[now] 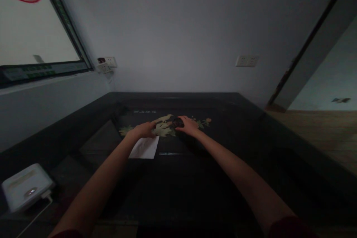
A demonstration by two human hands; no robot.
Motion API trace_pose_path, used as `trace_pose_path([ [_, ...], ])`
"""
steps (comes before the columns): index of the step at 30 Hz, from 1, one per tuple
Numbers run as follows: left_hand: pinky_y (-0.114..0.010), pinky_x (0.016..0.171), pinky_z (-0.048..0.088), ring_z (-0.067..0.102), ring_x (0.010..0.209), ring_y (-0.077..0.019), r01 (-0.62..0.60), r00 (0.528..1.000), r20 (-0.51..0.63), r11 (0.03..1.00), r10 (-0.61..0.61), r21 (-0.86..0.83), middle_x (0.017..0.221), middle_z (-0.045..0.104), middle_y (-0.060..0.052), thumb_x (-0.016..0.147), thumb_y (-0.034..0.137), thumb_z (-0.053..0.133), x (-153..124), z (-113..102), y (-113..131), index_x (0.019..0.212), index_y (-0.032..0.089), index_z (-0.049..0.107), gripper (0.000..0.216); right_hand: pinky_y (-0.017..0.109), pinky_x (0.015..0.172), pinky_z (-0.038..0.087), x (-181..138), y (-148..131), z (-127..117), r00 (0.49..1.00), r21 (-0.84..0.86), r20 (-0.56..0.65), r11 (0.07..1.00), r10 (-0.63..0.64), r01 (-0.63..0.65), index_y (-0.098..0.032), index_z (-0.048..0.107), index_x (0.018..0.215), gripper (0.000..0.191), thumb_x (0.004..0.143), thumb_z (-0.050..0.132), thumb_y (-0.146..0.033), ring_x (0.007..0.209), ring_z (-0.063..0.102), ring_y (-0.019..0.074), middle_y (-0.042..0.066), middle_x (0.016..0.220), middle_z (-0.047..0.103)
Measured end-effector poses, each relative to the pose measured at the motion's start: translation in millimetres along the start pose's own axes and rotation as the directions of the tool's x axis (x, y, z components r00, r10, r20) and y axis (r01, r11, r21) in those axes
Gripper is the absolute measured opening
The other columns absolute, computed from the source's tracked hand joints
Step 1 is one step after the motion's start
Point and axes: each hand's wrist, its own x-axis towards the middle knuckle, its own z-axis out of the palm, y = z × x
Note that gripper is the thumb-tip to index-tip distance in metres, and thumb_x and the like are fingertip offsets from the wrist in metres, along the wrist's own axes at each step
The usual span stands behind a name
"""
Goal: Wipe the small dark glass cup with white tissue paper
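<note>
My right hand [189, 125] curls its fingers and thumb around a small dark round object [177, 122], which looks like a glass or jar seen from above; its exact kind is too dark to tell. To the left, my left hand [143, 130] hovers over or rests on the table with fingers and thumb apart, and I see nothing between them. Just below that hand lies a white square sheet [145, 148], paper or thin cloth, its upper edge partly covered by the hand. Both hands are over a printed flower-and-bird pattern [163, 128] on the dark tabletop.
The dark glossy table [178, 186] reaches to the wall. A white box-shaped device [28, 186] with a cable sits at the near left. Wall sockets [247, 61] are behind, and a plugged adapter [104, 67] is at the left corner by the window.
</note>
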Motion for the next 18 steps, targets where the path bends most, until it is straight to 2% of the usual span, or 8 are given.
trace_pose_path([
  [5, -0.03, 0.077, 0.046, 0.062, 0.092, -0.0229, -0.02, 0.999, 0.025, 0.999, 0.021, -0.045, 0.107, 0.065, -0.009, 0.066, 0.032, 0.069, 8, 12, -1, 0.108, 0.02, 0.058, 0.045, 0.045, 0.098, 0.036, -20, 11, -5, 0.999, 0.008, -0.049, 1.0, -0.018, 0.019, -0.024, 0.047, 0.129, 0.064, 0.072, 0.07, -0.042, 0.116, 0.051, 0.028, 0.012, 0.129, 0.051],
  [11, -0.031, 0.072, 0.047, 0.063, 0.083, -0.0213, -0.071, 0.996, 0.053, 0.993, 0.076, -0.099, 0.095, 0.067, -0.009, 0.073, 0.025, 0.063, 8, 11, 3, 0.102, 0.018, 0.06, 0.03, 0.045, 0.102, 0.034, -38, 24, -6, 0.988, 0.051, -0.115, 0.993, -0.101, 0.107, -0.022, 0.046, 0.13, 0.064, 0.074, 0.068, -0.043, 0.12, 0.048, 0.0268, 0.013, 0.13, 0.052],
  [15, -0.03, 0.072, 0.048, 0.064, 0.083, -0.0209, -0.06, 0.986, 0.143, 0.986, 0.082, -0.155, 0.095, 0.068, -0.006, 0.068, 0.038, 0.069, 4, 4, -9, 0.106, 0.02, 0.057, 0.043, 0.047, 0.105, 0.031, -47, 31, -4, 0.983, 0.065, -0.154, 0.992, -0.097, 0.108, -0.021, 0.044, 0.132, 0.063, 0.077, 0.065, -0.045, 0.128, 0.041, 0.0281, 0.014, 0.134, 0.049],
  [18, -0.029, 0.071, 0.048, 0.064, 0.085, -0.0225, -0.032, 0.968, 0.244, 0.994, 0.057, -0.107, 0.097, 0.068, -0.007, 0.06, 0.036, 0.074, 0, -2, -15, 0.106, 0.018, 0.058, 0.052, 0.047, 0.106, 0.03, -49, 33, -2, 0.98, 0.089, -0.174, 0.99, -0.093, 0.11, -0.021, 0.042, 0.133, 0.065, 0.077, 0.064, -0.045, 0.129, 0.04, 0.0275, 0.014, 0.135, 0.047],
])
